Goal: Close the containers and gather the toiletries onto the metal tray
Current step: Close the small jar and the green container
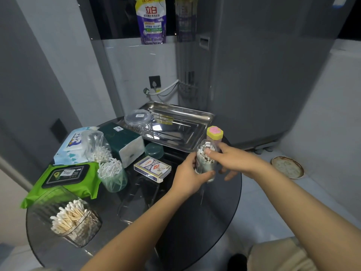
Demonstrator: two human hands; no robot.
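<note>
My left hand (190, 173) grips a clear cotton-swab jar (205, 163) from below, above the round dark glass table (185, 222). My right hand (227, 159) holds the jar's upper part, thumb at its rim. A bottle with a yellow and pink cap (214, 133) stands just behind the jar. The metal tray (187, 132) lies at the table's far side with a lidded clear tub (138, 122) at its left corner. Open swab containers stand on the left: a green cup (113, 177) and a clear ribbed box (72, 218). A green lid (154, 150) lies before the tray.
A dark green tissue box (125, 141), a blue wipes pack (74, 145), a green wipes pack (66, 178), a bag of swabs (97, 147) and a card box (152, 169) crowd the table's left half. A clear lid (138, 198) lies mid-table. A grey appliance (263, 75) stands behind right.
</note>
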